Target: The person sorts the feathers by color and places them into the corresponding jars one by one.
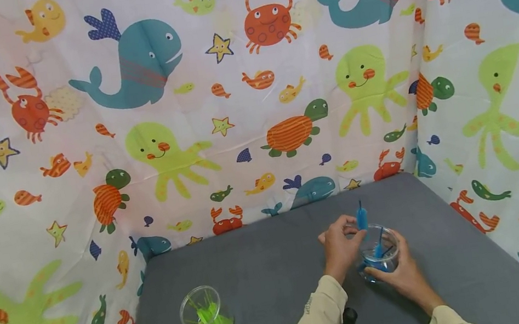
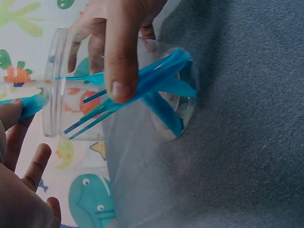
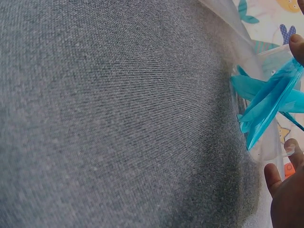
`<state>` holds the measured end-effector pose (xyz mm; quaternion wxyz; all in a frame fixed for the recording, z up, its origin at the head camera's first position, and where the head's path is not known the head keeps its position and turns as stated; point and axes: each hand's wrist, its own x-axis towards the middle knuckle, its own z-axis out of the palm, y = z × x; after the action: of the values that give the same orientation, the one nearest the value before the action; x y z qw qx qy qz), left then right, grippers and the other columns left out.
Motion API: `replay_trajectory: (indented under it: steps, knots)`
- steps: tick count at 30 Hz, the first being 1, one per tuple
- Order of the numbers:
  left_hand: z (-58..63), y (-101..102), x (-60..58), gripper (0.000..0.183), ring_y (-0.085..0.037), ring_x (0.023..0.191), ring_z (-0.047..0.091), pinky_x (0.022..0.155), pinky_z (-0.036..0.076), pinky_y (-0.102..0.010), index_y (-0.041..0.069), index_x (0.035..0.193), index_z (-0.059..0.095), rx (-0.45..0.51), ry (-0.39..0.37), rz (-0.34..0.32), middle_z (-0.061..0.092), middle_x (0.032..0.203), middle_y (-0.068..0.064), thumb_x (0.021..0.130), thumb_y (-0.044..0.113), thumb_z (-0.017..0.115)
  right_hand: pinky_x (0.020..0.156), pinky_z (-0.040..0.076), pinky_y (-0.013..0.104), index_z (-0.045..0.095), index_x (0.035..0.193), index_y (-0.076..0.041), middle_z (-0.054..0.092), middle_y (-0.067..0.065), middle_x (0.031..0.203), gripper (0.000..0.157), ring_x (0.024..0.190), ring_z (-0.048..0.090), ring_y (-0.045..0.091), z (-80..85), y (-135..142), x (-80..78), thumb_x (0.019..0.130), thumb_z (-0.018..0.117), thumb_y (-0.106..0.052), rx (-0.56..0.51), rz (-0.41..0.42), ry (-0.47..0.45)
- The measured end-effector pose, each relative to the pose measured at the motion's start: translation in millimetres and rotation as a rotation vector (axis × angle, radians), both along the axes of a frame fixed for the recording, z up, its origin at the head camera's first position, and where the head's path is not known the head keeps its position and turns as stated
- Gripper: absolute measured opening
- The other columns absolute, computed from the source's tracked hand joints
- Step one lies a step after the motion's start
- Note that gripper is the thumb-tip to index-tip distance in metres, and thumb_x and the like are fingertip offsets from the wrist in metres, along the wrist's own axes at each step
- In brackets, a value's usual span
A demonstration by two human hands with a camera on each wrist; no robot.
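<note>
My left hand (image 1: pixel 343 247) pinches a small blue plastic fork (image 1: pixel 361 218) between thumb and fingers, just above the left rim of a clear round jar (image 2: pixel 52 57). In the head view the fork's thin prong end points up. My right hand (image 1: pixel 407 273) grips the jar's side, the thumb across its front. Several more blue forks (image 2: pixel 161 78) lean inside, some showing two slim prongs. In the right wrist view, the broad ends of the blue forks (image 3: pixel 270 102) lie near the jar's base, with part of my right hand (image 3: pixel 289 202) beside it.
A second clear container (image 1: pixel 198 291) with several bright green pieces (image 1: pixel 216 323) stands to the left on the grey table cover (image 1: pixel 266 277). A small black object (image 1: pixel 349 317) shows beside the left sleeve. A sea-animal print curtain (image 1: pixel 237 148) encloses the table's back and sides.
</note>
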<state>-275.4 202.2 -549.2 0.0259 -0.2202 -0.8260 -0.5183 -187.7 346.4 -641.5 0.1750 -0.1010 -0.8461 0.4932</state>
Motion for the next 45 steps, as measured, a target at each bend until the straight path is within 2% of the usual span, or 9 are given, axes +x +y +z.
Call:
replay_trajectory:
  steps: [11, 17, 23, 29, 36, 41, 45]
  knots:
    - [-14.3, 5.2, 3.0, 0.016, 0.001, 0.096, 0.059, 0.101, 0.026, -0.042, 0.03, 0.099, 0.067, -0.046, -0.025, 0.01, 0.076, 0.083, 0.018, 0.089, 0.028, 0.08, 0.107, 0.035, 0.071, 0.003, 0.162, -0.021, 0.035, 0.024, 0.158, 0.122, 0.141, 0.039, 0.048, 2.0, -1.5, 0.1, 0.078, 0.09, -0.036, 0.003, -0.008, -0.039]
    - [-18.4, 5.9, 0.8, 0.018, 0.0, 0.099, 0.06, 0.102, 0.026, -0.043, 0.032, 0.101, 0.068, -0.035, -0.031, 0.007, 0.077, 0.089, 0.019, 0.089, 0.028, 0.08, 0.107, 0.035, 0.07, 0.005, 0.162, -0.019, 0.036, 0.025, 0.157, 0.121, 0.14, 0.039, 0.047, 1.0, -0.4, -1.8, 0.077, 0.091, -0.033, -0.006, -0.008, -0.012]
    - [-12.6, 2.7, 1.0, 0.022, 0.0, 0.104, 0.061, 0.103, 0.025, -0.043, 0.03, 0.11, 0.072, 0.006, -0.015, -0.011, 0.078, 0.097, 0.019, 0.089, 0.028, 0.08, 0.106, 0.035, 0.07, 0.007, 0.162, -0.019, 0.037, 0.025, 0.156, 0.121, 0.139, 0.04, 0.047, -0.9, 0.7, -4.0, 0.077, 0.091, -0.031, -0.009, -0.006, 0.013]
    - [-8.3, -0.1, 1.1, 0.027, 0.001, 0.109, 0.061, 0.106, 0.024, -0.045, 0.04, 0.114, 0.07, 0.046, -0.003, -0.026, 0.077, 0.103, 0.02, 0.092, 0.027, 0.078, 0.107, 0.034, 0.071, 0.006, 0.162, -0.019, 0.036, 0.025, 0.156, 0.122, 0.139, 0.04, 0.047, -2.8, 0.7, -2.8, 0.076, 0.092, -0.032, -0.001, -0.005, 0.01]
    - [-4.0, 0.2, 1.0, 0.02, -0.002, 0.111, 0.062, 0.104, 0.025, -0.047, 0.028, 0.115, 0.073, 0.062, 0.093, -0.037, 0.077, 0.108, 0.017, 0.096, 0.024, 0.073, 0.107, 0.033, 0.072, 0.005, 0.162, -0.019, 0.036, 0.026, 0.157, 0.123, 0.139, 0.039, 0.048, -2.5, 1.1, -1.7, 0.076, 0.092, -0.032, 0.004, -0.011, 0.007]
    - [-2.1, 0.0, 0.6, 0.014, 0.003, 0.1, 0.066, 0.103, 0.026, -0.045, 0.023, 0.108, 0.076, 0.059, 0.082, -0.035, 0.079, 0.098, 0.014, 0.093, 0.022, 0.075, 0.107, 0.034, 0.07, 0.007, 0.162, -0.018, 0.037, 0.025, 0.156, 0.123, 0.139, 0.04, 0.047, -1.6, -0.1, -1.0, 0.075, 0.092, -0.032, -0.002, -0.01, 0.01]
    - [0.6, 1.1, -1.8, 0.013, 0.004, 0.1, 0.066, 0.101, 0.026, -0.043, 0.025, 0.107, 0.075, 0.098, 0.101, -0.016, 0.078, 0.099, 0.016, 0.094, 0.025, 0.074, 0.106, 0.035, 0.07, 0.007, 0.162, -0.018, 0.038, 0.024, 0.156, 0.122, 0.139, 0.042, 0.047, -1.1, -0.7, -0.9, 0.076, 0.092, -0.032, 0.002, -0.011, 0.015]
